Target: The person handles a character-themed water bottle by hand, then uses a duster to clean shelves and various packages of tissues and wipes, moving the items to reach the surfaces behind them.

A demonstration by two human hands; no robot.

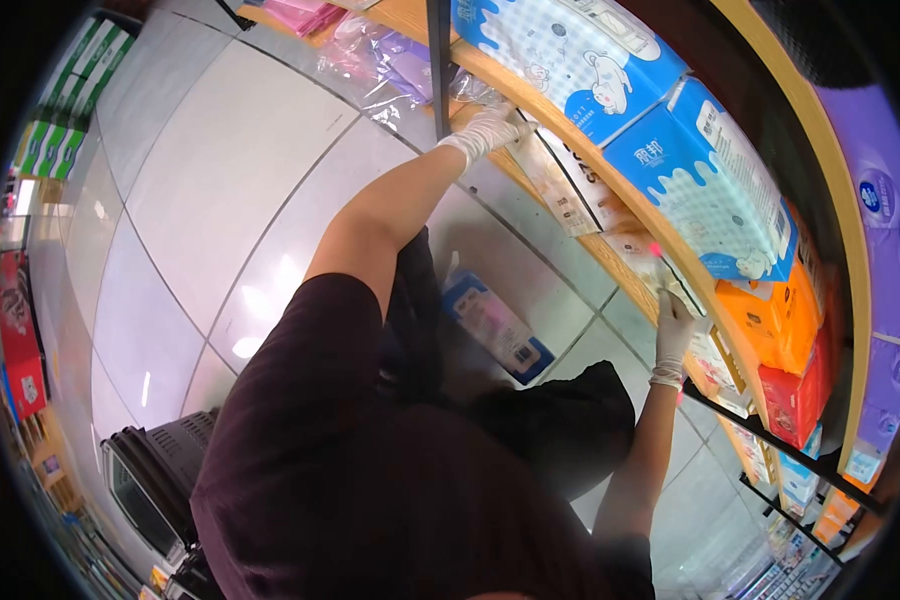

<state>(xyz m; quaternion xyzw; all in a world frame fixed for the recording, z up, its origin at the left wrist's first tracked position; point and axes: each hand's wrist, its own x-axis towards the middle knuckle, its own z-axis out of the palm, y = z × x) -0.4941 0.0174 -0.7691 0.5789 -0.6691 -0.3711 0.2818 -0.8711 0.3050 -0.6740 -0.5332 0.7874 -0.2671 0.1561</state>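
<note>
My left hand (492, 130), in a white glove, has its fingers pressed round the near end of a white package with a black edge (562, 185) on the low wooden shelf. Farther right, my gloved right hand (675, 322) is closed at the side of another white package (638, 250) on the same shelf; its fingertips are partly hidden against it. A thin dark line with a pink tip (656, 249) lies just above the right fingers, and I cannot make out what it is.
Blue tissue packs (660, 150) fill the shelf above, with orange packs (778, 318) and red packs (795, 400) beside them. A black shelf post (438, 70) stands by my left hand. A blue-and-white pack (495, 322) lies on the tiled floor near my legs.
</note>
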